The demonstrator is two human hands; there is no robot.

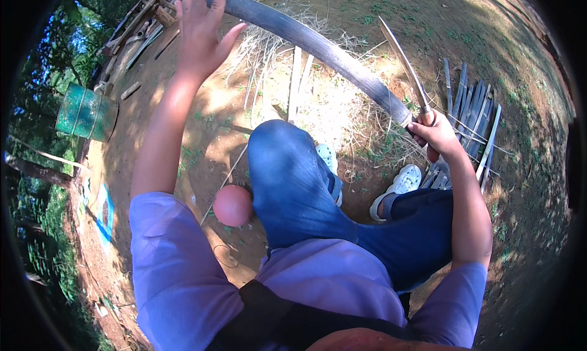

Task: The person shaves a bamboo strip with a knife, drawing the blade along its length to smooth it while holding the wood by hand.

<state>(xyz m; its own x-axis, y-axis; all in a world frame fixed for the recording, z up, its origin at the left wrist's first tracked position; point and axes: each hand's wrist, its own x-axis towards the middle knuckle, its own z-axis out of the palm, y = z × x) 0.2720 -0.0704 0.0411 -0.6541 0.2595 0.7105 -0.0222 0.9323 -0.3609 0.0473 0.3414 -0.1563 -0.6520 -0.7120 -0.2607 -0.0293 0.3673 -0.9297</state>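
Observation:
A long grey bamboo pole (318, 45) slants across in front of me, from the upper left down to my right fist. Over its far left end lies my left hand (205, 36), fingers spread and thumb out; whether the palm presses on it I cannot tell. My right hand (435, 134) is closed round the handle of a knife (408, 63), whose long, slightly curved blade points up and away. The pole's near end meets the thumb side of that fist. How firmly the fist touches the pole is hidden.
Pale shavings (367, 121) and thin strips cover the ground ahead. Split dark slats (474, 115) are stacked at the right. A pink ball (233, 205) sits by my left knee. Farther left stand a green drum (87, 112) and a woodpile (143, 27).

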